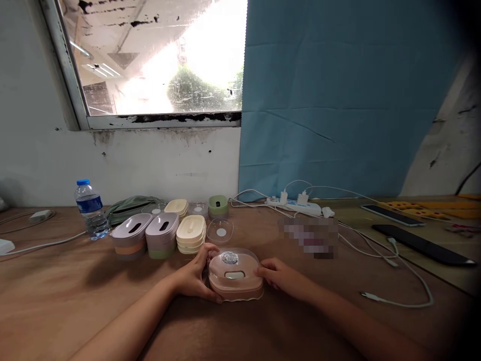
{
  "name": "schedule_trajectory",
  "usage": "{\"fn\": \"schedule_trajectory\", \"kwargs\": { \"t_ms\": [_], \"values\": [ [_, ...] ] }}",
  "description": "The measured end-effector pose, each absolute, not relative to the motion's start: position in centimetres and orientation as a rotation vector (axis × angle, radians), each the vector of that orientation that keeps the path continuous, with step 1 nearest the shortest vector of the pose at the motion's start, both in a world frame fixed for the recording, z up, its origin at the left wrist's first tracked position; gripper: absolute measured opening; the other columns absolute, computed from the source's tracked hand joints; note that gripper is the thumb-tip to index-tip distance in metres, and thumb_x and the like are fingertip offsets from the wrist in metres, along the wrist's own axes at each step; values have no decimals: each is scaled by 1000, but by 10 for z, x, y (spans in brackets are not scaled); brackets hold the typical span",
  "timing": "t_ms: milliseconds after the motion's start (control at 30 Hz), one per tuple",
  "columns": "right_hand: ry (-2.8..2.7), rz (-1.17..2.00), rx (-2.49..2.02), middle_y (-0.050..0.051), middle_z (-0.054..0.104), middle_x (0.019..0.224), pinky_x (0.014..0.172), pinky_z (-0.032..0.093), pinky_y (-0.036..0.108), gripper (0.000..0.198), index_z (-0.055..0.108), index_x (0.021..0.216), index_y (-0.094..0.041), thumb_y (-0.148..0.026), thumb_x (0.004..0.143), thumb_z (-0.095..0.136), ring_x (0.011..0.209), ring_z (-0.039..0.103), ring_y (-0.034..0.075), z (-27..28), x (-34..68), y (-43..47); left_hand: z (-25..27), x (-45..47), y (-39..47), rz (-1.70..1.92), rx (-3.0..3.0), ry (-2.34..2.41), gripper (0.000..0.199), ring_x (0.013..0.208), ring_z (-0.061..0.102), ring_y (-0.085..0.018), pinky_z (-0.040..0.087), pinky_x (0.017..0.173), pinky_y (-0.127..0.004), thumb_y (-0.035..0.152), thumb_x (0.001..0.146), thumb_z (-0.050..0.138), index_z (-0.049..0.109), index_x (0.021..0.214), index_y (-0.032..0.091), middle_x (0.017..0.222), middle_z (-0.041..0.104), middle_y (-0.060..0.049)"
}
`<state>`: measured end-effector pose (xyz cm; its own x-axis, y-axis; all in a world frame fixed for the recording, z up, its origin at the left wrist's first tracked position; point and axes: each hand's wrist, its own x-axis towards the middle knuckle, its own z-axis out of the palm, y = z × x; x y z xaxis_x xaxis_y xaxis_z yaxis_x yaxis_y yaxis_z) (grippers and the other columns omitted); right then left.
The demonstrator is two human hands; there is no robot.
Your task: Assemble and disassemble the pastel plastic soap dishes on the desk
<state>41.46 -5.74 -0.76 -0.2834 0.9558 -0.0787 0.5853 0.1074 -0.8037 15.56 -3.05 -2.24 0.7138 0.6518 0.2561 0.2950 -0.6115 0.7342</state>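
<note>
A pink oval lidded box [240,291] sits on the table before me, with a clear plastic cover [216,260] over its top. Through the cover show a slot in the pink lid and a silvery round patch [229,257]. My left hand [193,276] is wrapped around the box's left side, fingers at the back and thumb low at the front. At the right rim my right hand [276,275] is closed, its fingertips pinching the edge of box and cover. Whether those fingertips hold the cover alone I cannot tell.
Behind stand two lilac boxes [162,228], stacked cream boxes [191,234], a green box [218,206] and a loose clear cover [220,230]. A water bottle [90,210] is at left. A power strip [295,204], white cables [398,305] and phones [393,215] lie at right.
</note>
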Motion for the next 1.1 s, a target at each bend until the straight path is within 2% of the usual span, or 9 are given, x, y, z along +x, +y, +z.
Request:
{"fn": "schedule_trajectory", "kwargs": {
  "t_ms": [67, 133, 200, 267, 367, 500, 1100],
  "values": [
    [-1942, 855, -1414, -4, 44, 54, 46, 31, 21, 28, 44, 58, -18, -40, 69, 56, 50, 39, 9, -8, 416, -58, -21, 156, -31, 688, 2250, 692, 86, 105, 39, -21, 34, 91, -32, 31, 47, 76, 22, 113, 24, 113, 34, -6],
    [-1946, 708, -1280, -1, 52, 71, 56, 39, 24, 21, 50, 76, -19, -35, 67, 60, 63, 47, 13, -6, 417, -59, -20, 157, -31, 702, 2265, 677, 85, 106, 38, -21, 33, 92, -32, 31, 47, 76, 24, 113, 24, 113, 33, -5],
    [-2015, 662, -1129, 5, 53, 97, 74, 42, 31, 35, 49, 101, -22, -31, 68, 60, 86, 50, 19, -3, 418, -61, -19, 157, -32, 709, 2271, 667, 82, 106, 38, -21, 32, 92, -31, 31, 47, 76, 26, 112, 23, 112, 33, -5],
    [-2142, 665, -1029, 8, 44, 119, 91, 35, 39, 50, 45, 114, -25, -32, 68, 61, 108, 42, 24, 0, 419, -64, -19, 157, -32, 710, 2263, 663, 80, 104, 39, -20, 33, 91, -31, 31, 48, 76, 27, 111, 23, 111, 34, -5],
    [-2289, 708, -1013, 8, 30, 133, 99, 26, 44, 61, 42, 120, -27, -38, 64, 64, 120, 31, 28, 0, 418, -66, -21, 156, -31, 704, 2251, 671, 79, 101, 41, -19, 35, 89, -30, 32, 48, 76, 28, 110, 22, 109, 36, -4],
    [-2296, 733, -1009, 8, 26, 136, 99, 26, 44, 65, 42, 122, -28, -39, 62, 66, 122, 29, 28, -5, 417, -65, -24, 155, -27, 703, 2282, 711, 79, 103, 40, -20, 34, 90, -31, 33, 45, 77, 31, 108, 22, 111, 36, -5],
    [-2316, 467, -1095, 10, 44, 123, 91, 37, 37, 59, 52, 106, -23, -35, 51, 70, 109, 46, 28, 0, 414, -71, -17, 157, -33, 657, 2187, 652, 77, 105, 43, -21, 35, 90, -33, 27, 50, 76, 30, 112, 22, 113, 39, -5]
  ]
}}
